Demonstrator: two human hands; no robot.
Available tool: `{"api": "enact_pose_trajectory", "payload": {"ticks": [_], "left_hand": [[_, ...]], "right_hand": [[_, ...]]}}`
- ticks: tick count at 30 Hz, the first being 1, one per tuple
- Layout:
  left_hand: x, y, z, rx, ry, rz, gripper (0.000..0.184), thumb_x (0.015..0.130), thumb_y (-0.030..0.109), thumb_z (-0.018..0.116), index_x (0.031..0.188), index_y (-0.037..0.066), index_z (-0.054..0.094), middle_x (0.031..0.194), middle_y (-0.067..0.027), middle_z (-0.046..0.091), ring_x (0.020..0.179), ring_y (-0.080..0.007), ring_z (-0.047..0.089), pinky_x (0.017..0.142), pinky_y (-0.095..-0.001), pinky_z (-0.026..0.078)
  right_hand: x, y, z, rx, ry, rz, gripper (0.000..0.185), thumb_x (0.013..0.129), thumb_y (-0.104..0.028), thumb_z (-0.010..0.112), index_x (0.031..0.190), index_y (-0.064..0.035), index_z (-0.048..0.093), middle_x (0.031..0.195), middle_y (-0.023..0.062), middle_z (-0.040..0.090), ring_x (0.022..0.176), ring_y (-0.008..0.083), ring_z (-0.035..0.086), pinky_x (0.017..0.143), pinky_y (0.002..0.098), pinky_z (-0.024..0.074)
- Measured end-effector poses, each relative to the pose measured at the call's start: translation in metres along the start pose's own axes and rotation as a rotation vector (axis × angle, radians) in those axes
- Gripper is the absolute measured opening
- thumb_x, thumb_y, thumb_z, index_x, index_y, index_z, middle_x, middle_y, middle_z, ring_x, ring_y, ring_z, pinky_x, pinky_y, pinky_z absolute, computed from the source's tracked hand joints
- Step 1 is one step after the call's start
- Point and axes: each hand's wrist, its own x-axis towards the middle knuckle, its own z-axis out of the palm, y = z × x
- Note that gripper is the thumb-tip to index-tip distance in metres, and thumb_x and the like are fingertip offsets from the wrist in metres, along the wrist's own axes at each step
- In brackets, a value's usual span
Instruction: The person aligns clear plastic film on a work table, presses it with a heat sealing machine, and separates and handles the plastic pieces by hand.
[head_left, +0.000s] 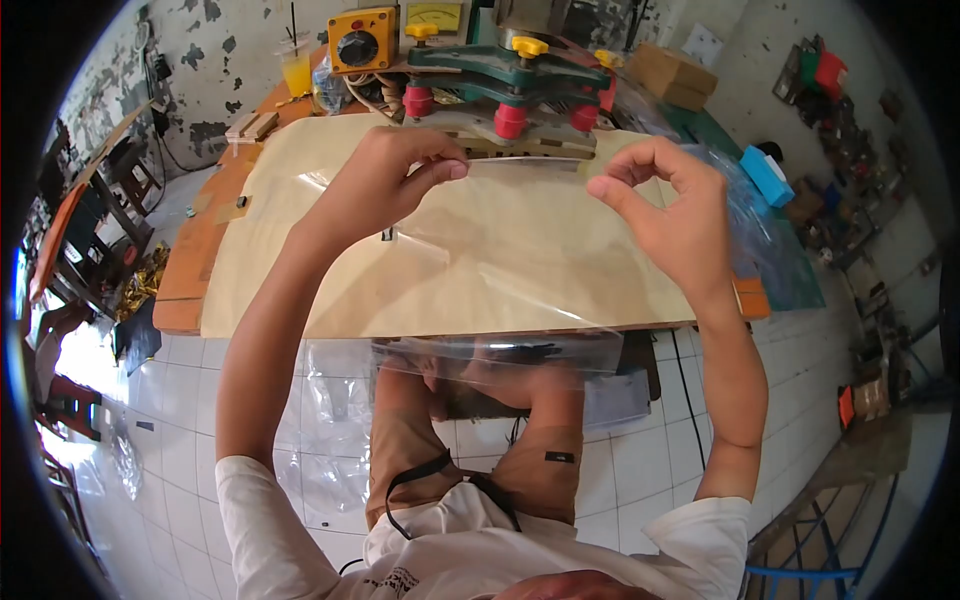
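Note:
Both of my hands are raised over the table, pinching the top edge of a clear plastic sheet. My left hand has thumb and finger closed on the sheet's left corner. On the right side, my right hand has thumb and finger pressed together at the other corner. The sheet hangs over the cream-coloured table cover and past the front edge toward my lap. Just behind the sheet's top edge stands a green machine with red feet and yellow knobs.
An orange control box and a cup of orange drink stand at the back left. Crumpled clear plastic and a blue object lie at the right. More plastic hangs below the front edge.

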Motion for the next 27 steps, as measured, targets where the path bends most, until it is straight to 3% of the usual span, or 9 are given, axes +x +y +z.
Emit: {"api": "enact_pose_trajectory", "payload": {"ticks": [5,11,18,21,25,27], "left_hand": [[-0.010,0.001,0.004,-0.070,0.032,-0.038,0.013,0.090,0.012,0.067,0.093,-0.001,0.067,0.083,-0.0095,0.069,0.076,-0.0187,0.063,0.068,-0.0313,0.049],[-0.019,-0.010,0.015,-0.088,0.083,-0.060,0.013,0.090,0.012,0.068,0.094,-0.001,0.066,0.088,-0.0097,0.069,0.079,-0.0203,0.065,0.069,-0.0313,0.049],[-0.057,-0.075,0.010,0.025,0.112,-0.112,0.012,0.089,0.010,0.068,0.095,0.000,0.067,0.092,-0.0101,0.069,0.085,-0.0237,0.067,0.071,-0.0317,0.051],[-0.053,-0.087,0.012,-0.015,0.164,-0.099,0.009,0.091,0.008,0.065,0.093,0.000,0.067,0.090,-0.0101,0.069,0.083,-0.0231,0.067,0.074,-0.0327,0.051],[-0.027,-0.075,0.017,0.082,0.245,-0.021,0.009,0.092,0.008,0.065,0.095,0.000,0.067,0.087,-0.0107,0.067,0.079,-0.0211,0.064,0.071,-0.0318,0.050],[-0.015,-0.057,0.017,-0.054,0.249,-0.025,0.013,0.091,0.012,0.066,0.096,0.000,0.066,0.086,-0.0156,0.066,0.075,-0.0317,0.062,0.069,-0.0360,0.050]], "right_hand": [[0.006,0.008,0.004,0.053,0.017,0.035,0.013,0.075,-0.005,0.077,0.080,-0.0002,0.066,0.075,0.0053,0.069,0.071,0.0127,0.065,0.070,0.0267,0.0507],[0.001,0.010,0.010,-0.028,0.044,-0.092,0.015,0.074,-0.002,0.079,0.083,-0.0005,0.067,0.075,0.0045,0.067,0.072,0.0116,0.061,0.071,0.0250,0.0481],[-0.019,0.015,0.009,-0.129,0.015,-0.386,0.023,0.067,0.009,0.079,0.080,-0.0029,0.064,0.073,0.0073,0.065,0.070,0.0232,0.062,0.071,0.0314,0.0465],[-0.025,0.011,0.019,-0.172,0.029,-0.427,0.019,0.067,0.003,0.079,0.077,-0.0075,0.066,0.074,0.0048,0.066,0.071,0.0224,0.063,0.071,0.0331,0.0477],[-0.021,0.004,0.023,-0.195,0.062,-0.441,0.020,0.067,0.004,0.079,0.077,-0.0064,0.065,0.075,0.0059,0.066,0.070,0.0233,0.063,0.070,0.0328,0.0480],[-0.020,0.005,0.018,-0.228,0.142,-0.355,0.020,0.067,0.005,0.079,0.077,-0.0049,0.065,0.075,0.0071,0.066,0.070,0.0240,0.063,0.069,0.0330,0.0480]]}}
